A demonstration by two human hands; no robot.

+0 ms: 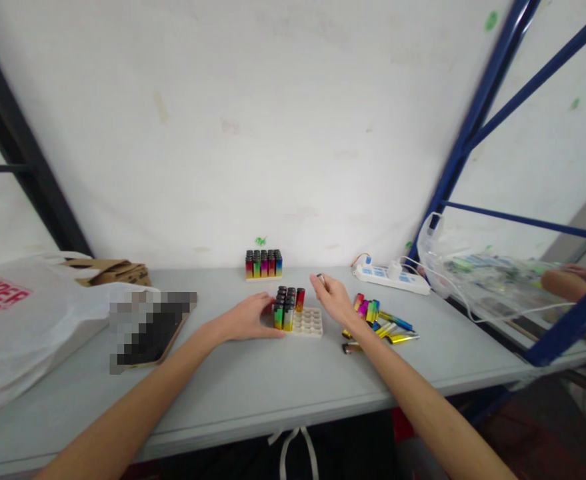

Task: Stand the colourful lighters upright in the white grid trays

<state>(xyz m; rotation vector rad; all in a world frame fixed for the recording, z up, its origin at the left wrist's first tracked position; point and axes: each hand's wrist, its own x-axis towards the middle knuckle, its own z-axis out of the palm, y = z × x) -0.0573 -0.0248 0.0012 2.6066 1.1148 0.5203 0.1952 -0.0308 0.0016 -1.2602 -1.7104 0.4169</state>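
Observation:
A white tray (307, 324) with rows of round holes lies on the table, its left part filled with upright metallic-coloured lighters (279, 319). One red lighter (299, 300) stands a column further right. My left hand (247, 317) grips the tray's left side, thumb along the front and fingers at the back. Above the tray's right side, my right hand (335, 300) is closed on a lighter, of which only a dark end shows at the fingertips. Loose shiny lighters (373, 311) lie in a pile beside my right forearm, which partly hides them.
A full lighter tray (263, 265) stands by the wall. A white power strip (393, 277) with cables sits back right. To the left are a blurred dark flat object (157, 333), cardboard (115, 272) and a white plastic bag (37, 320). Another person's arm (573, 287) shows beyond the blue frame.

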